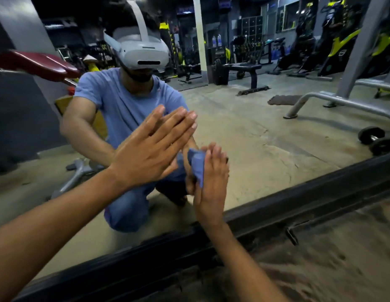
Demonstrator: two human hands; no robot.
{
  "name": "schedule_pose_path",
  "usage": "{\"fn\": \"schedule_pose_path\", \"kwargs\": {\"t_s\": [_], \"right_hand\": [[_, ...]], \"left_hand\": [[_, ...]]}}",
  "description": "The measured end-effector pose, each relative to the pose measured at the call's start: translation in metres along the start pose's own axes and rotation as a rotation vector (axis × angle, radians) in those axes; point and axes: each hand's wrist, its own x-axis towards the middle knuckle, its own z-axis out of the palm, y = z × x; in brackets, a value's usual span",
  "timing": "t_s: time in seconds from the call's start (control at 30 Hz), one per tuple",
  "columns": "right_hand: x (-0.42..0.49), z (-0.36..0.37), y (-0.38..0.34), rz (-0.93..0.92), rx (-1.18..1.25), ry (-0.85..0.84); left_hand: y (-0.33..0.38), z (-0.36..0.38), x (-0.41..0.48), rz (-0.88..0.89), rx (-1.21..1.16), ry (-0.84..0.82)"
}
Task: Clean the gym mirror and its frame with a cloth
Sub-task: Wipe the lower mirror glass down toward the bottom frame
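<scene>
The gym mirror (265, 131) fills most of the view, and its dark bottom frame (276, 214) runs diagonally from lower left to right. My left hand (150, 149) lies flat on the glass with straight fingers, meeting its own reflection. My right hand (212, 182) presses a small blue cloth (197, 164) against the glass just above the frame, its fingers straight over the cloth. The cloth bunches between my palm and the mirror, partly hidden by the hand.
A dusty concrete floor (320, 269) lies below the frame. A small dark object (292, 235) sits beside the frame on the floor. The mirror reflects a kneeling person, a bench (246, 68), dumbbells (377, 140) and grey machine legs (342, 103).
</scene>
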Motion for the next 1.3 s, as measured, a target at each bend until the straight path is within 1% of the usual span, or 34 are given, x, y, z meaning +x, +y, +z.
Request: {"fn": "schedule_pose_path", "kwargs": {"t_s": [0.03, 0.1, 0.2, 0.23, 0.27, 0.3, 0.4, 0.43, 0.47, 0.53, 0.57, 0.6, 0.63, 0.67, 0.7, 0.77, 0.8, 0.83, 0.87, 0.97, 1.0, 1.03, 1.1, 1.17, 1.2, 1.23, 1.27, 1.3], "right_hand": [[-0.031, 0.000, 0.011, 0.038, 0.010, -0.011], [-0.070, -0.002, 0.028, 0.215, 0.079, 0.041], [-0.064, -0.001, 0.031, 0.561, 0.196, 0.217], [-0.057, 0.001, 0.028, 0.649, 0.233, 0.266], [-0.055, 0.003, 0.024, 0.690, 0.264, 0.290], [-0.058, 0.004, 0.022, 0.686, 0.279, 0.288], [-0.089, 0.000, 0.030, 0.604, 0.239, 0.214], [-0.090, -0.003, 0.038, 0.645, 0.232, 0.232], [-0.081, -0.006, 0.047, 0.734, 0.230, 0.289], [-0.036, -0.010, 0.057, 0.921, 0.239, 0.444], [-0.008, -0.011, 0.058, 0.956, 0.222, 0.497], [0.017, -0.012, 0.053, 0.930, 0.194, 0.518], [0.039, -0.011, 0.041, 0.848, 0.180, 0.506], [0.050, -0.008, 0.025, 0.722, 0.174, 0.456], [0.051, -0.005, 0.010, 0.566, 0.167, 0.376], [0.034, -0.005, -0.004, 0.264, 0.083, 0.164], [0.026, -0.007, 0.004, 0.182, 0.031, 0.094], [0.026, -0.012, 0.014, 0.175, 0.017, 0.084], [0.034, -0.017, 0.021, 0.237, 0.036, 0.127], [0.098, -0.022, 0.012, 0.521, 0.121, 0.368], [0.119, -0.019, -0.002, 0.533, 0.102, 0.408], [0.133, -0.015, -0.017, 0.468, 0.074, 0.391], [0.132, -0.005, -0.035, 0.209, 0.034, 0.259], [0.104, -0.005, -0.029, -0.008, -0.030, 0.093], [0.090, -0.011, -0.018, -0.051, -0.059, 0.049], [0.081, -0.017, -0.006, -0.026, -0.061, 0.049], [0.083, -0.022, 0.001, 0.051, -0.020, 0.093], [0.096, -0.025, 0.002, 0.167, 0.043, 0.167]], "left_hand": [[0.000, -0.001, 0.000, -0.004, 0.003, -0.009], [0.001, -0.003, 0.001, 0.004, 0.028, -0.022], [0.002, -0.003, -0.001, 0.057, 0.075, -0.060], [0.004, -0.002, -0.003, 0.080, 0.074, -0.076], [0.005, -0.001, -0.004, 0.093, 0.072, -0.087], [0.005, -0.001, -0.004, 0.096, 0.071, -0.090], [0.005, 0.001, -0.005, 0.097, 0.052, -0.087], [0.005, 0.001, -0.004, 0.100, 0.047, -0.080], [0.005, 0.001, -0.003, 0.100, 0.042, -0.073], [0.005, 0.005, -0.005, 0.099, 0.028, -0.062], [0.006, 0.007, -0.006, 0.103, 0.023, -0.053], [0.006, 0.008, -0.007, 0.104, 0.023, -0.043], [0.006, 0.009, -0.007, 0.104, 0.024, -0.038], [0.005, 0.010, -0.007, 0.104, 0.019, -0.036], [0.004, 0.011, -0.007, 0.098, -0.002, -0.028], [0.002, 0.010, -0.004, 0.087, -0.063, 0.008], [-0.001, 0.007, 0.001, 0.081, -0.108, 0.035], [-0.005, 0.003, 0.007, 0.072, -0.157, 0.064], [-0.012, -0.002, 0.014, 0.061, -0.185, 0.084], [-0.034, -0.011, 0.039, 0.000, -0.080, 0.119], [-0.037, -0.011, 0.044, -0.015, -0.041, 0.119], [-0.038, -0.009, 0.046, -0.026, -0.027, 0.110], [-0.037, -0.006, 0.046, -0.036, -0.054, 0.084], [-0.037, -0.004, 0.045, -0.026, -0.070, 0.076], [-0.037, -0.004, 0.045, -0.016, -0.069, 0.078], [-0.037, -0.005, 0.044, -0.014, -0.070, 0.080], [-0.037, -0.004, 0.044, -0.016, -0.066, 0.076], [-0.038, -0.004, 0.044, -0.018, -0.057, 0.072]]}}
